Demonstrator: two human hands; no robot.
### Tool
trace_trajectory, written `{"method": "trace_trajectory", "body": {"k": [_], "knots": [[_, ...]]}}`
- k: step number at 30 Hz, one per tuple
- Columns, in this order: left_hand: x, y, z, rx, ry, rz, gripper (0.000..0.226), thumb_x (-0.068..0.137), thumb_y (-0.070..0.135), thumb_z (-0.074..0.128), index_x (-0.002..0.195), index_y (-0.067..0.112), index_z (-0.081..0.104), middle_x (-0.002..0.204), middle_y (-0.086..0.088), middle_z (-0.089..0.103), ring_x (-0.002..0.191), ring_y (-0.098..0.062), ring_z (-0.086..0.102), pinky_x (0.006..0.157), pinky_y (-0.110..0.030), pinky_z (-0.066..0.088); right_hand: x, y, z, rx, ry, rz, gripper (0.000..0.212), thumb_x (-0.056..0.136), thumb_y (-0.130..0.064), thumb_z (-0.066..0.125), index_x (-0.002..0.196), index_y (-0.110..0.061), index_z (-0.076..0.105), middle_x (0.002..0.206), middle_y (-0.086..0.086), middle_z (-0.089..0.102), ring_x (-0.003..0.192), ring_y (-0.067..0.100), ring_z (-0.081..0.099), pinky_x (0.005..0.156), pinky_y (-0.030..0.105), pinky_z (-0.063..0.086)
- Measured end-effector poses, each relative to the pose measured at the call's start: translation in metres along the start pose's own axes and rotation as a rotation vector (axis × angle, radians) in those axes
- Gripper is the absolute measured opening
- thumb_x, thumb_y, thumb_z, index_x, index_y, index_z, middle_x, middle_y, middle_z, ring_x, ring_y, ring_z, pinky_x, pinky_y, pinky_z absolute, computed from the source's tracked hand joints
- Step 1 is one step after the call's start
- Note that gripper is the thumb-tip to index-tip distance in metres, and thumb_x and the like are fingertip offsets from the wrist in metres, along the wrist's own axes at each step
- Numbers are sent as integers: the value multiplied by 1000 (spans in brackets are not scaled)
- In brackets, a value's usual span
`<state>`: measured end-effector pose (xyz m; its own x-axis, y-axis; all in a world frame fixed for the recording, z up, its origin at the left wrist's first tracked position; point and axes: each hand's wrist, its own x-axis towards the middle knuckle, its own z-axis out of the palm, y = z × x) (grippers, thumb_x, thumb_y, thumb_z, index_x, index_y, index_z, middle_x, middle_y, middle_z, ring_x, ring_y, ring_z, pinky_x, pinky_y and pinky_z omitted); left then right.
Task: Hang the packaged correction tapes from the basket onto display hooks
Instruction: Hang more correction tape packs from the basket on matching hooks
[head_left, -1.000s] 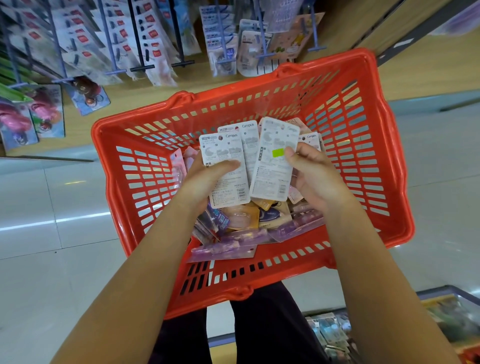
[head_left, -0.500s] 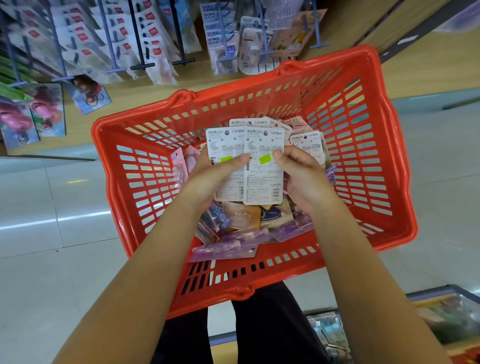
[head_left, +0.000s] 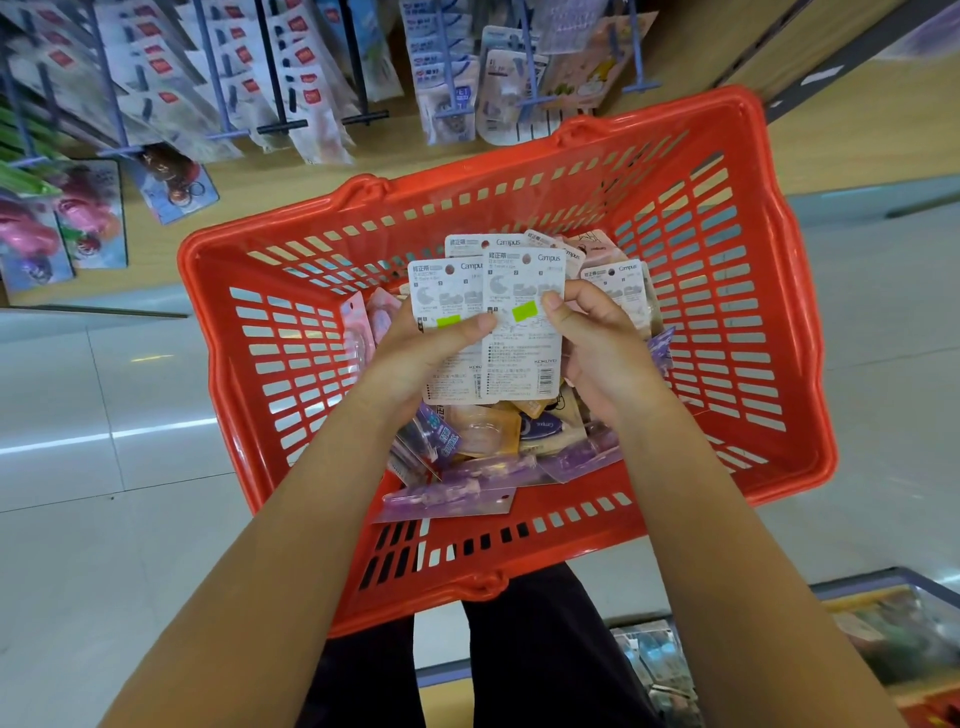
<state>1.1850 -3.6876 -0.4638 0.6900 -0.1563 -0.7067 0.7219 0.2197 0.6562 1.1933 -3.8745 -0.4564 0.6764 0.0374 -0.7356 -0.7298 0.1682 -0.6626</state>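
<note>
Shop floor, red basket (head_left: 748, 291) — left hand (head_left: 415, 358), right hand (head_left: 602, 348) gripping correction tape packs (head_left: 524, 322), squaring them closer than before — hanging pending.

Both hands over red slotted plastic basket (head_left: 727, 291). Left hand (head_left: 415, 358) grips white carded correction tape packs (head_left: 522, 332), thumb on front; right hand (head_left: 597, 343) pinches their right edge. Purple and tan packages (head_left: 498, 457) beneath. Display hooks (head_left: 280, 67) with hanging stock above.
</note>
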Motion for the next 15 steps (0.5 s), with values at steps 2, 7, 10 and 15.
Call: {"method": "trace_trajectory", "body": {"k": [2,7,10,15], "knots": [[0,1,0,-6,-9,-2,35,91,5,73,107,32,59,98,17,79,95,-1,74,78,-21,58,0,-1,0,-6,-5,0,9,103,-19,58,101,-15,67,107,10,73,101,29,70,98,61,50],[3,1,-2,-40,19,-23,23,98,14,68,114,30,63,104,15,79,100,-5,74,79,-24,59,-1,-5,-4,46,-66,38,10,104,-16,54,103,-13,64,114,14,70,105,32,65,102,63,45],[4,3,-3,-64,55,-48,22,98,15,68,118,25,65,106,10,79,101,-10,75,85,-33,60,-1,-5,-6,74,-99,57,11,104,-15,53,104,-12,63,113,11,71,106,30,65,103,63,44],[-4,13,8,-126,32,-72,40,106,32,57,144,27,48,100,33,57,81,16,62,95,-31,53,1,-1,0,14,-76,37,8,101,-20,61,100,-15,67,111,13,70,102,33,63,88,55,45]]}}
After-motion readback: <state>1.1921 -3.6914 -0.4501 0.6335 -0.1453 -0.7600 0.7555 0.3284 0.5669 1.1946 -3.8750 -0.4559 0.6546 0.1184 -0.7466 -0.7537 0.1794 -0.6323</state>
